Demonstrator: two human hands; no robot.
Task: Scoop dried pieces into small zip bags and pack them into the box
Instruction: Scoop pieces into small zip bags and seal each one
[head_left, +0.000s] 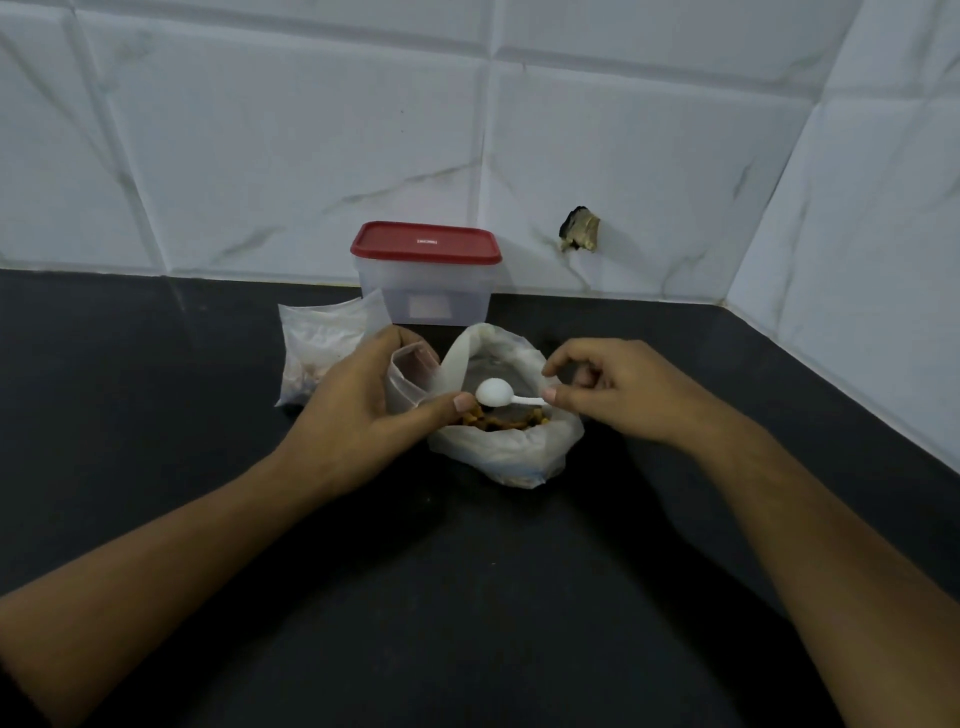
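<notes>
An open white plastic bag (511, 452) of brown dried pieces (498, 418) sits on the black counter. My right hand (618, 389) pinches the handle of a small white spoon (496, 392), its bowl over the pieces. My left hand (363, 405) holds a small clear zip bag (408, 376) open just left of the big bag, thumb reaching toward the spoon. Behind stands a clear plastic box (423, 296) with its red lid (426, 241) on.
A bundle of clear small bags (317, 345) lies left of the box, behind my left hand. The tiled wall (623, 156) runs along the back and right of the counter (467, 597); a broken hole (579, 228) marks one tile.
</notes>
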